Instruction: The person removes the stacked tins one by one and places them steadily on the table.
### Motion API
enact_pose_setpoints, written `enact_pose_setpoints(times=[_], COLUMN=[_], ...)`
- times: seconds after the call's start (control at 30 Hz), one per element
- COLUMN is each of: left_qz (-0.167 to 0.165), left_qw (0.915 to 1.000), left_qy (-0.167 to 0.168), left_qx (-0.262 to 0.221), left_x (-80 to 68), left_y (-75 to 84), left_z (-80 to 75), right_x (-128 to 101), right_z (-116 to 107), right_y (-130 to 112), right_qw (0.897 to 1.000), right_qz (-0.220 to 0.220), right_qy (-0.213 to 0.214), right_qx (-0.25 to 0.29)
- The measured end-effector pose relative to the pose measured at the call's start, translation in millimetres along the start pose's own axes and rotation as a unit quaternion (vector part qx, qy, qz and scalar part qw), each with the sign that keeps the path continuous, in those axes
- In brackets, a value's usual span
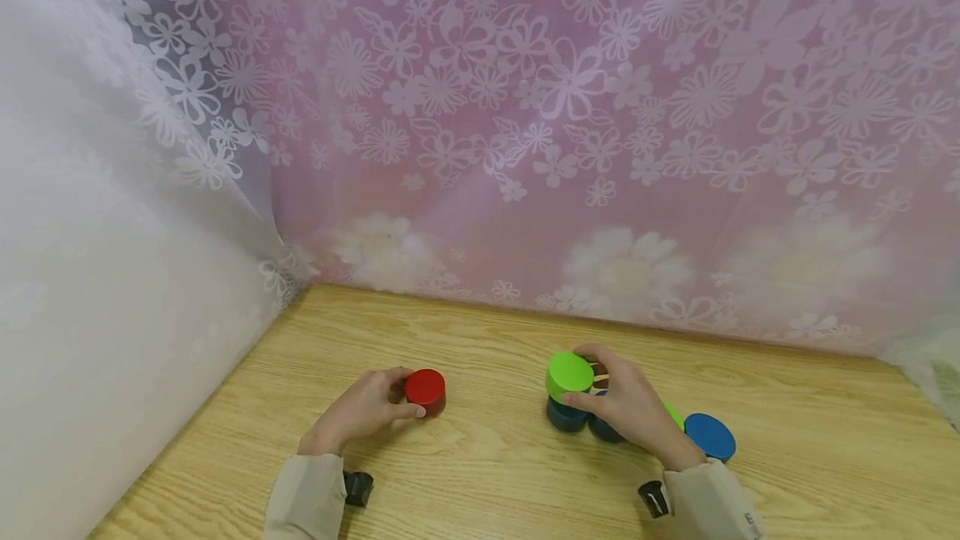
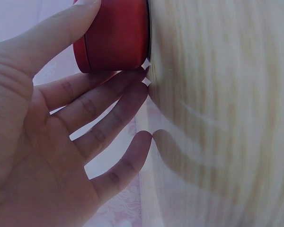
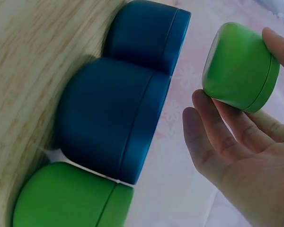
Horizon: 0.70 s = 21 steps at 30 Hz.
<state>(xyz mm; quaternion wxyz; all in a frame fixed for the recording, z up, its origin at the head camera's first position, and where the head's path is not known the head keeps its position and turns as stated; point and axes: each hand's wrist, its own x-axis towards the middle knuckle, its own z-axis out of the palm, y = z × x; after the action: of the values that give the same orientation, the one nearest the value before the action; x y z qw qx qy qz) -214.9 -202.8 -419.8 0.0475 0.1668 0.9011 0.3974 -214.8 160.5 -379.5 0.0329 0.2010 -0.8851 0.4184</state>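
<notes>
A small red round tin (image 1: 426,388) with a lid stands upright on the wooden table. My left hand (image 1: 366,403) grips its side between thumb and fingers; in the left wrist view the other fingertips (image 2: 141,142) reach down to the tabletop. My right hand (image 1: 633,407) pinches a green round tin (image 1: 568,375) by its sides, thumb across from the fingers. In the right wrist view this green tin is raised above the level of the others. Below it in the head view are two dark blue tins (image 3: 109,118) side by side, partly hidden by the tin and hand.
Beside the blue tins, another green tin (image 3: 66,201) stands in the row, mostly behind my right hand in the head view. A further blue tin (image 1: 709,437) is at the right end. A pink flowered curtain (image 1: 480,148) hangs along the table's far edge, white cloth (image 1: 112,273) at left.
</notes>
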Motion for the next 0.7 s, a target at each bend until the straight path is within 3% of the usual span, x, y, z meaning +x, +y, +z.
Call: enact_pose_setpoints(times=[0.7], left_qz=[-0.004], left_qw=[1.0], left_qy=[0.003], left_qx=[0.006], left_x=[-0.4], left_y=[-0.2], left_z=[-0.2], right_x=[-7.9], right_z=[-13.8], right_y=[8.8], right_qw=[1.0], right_qz=[0.02], right_qy=[0.007], right_qx=[-0.016])
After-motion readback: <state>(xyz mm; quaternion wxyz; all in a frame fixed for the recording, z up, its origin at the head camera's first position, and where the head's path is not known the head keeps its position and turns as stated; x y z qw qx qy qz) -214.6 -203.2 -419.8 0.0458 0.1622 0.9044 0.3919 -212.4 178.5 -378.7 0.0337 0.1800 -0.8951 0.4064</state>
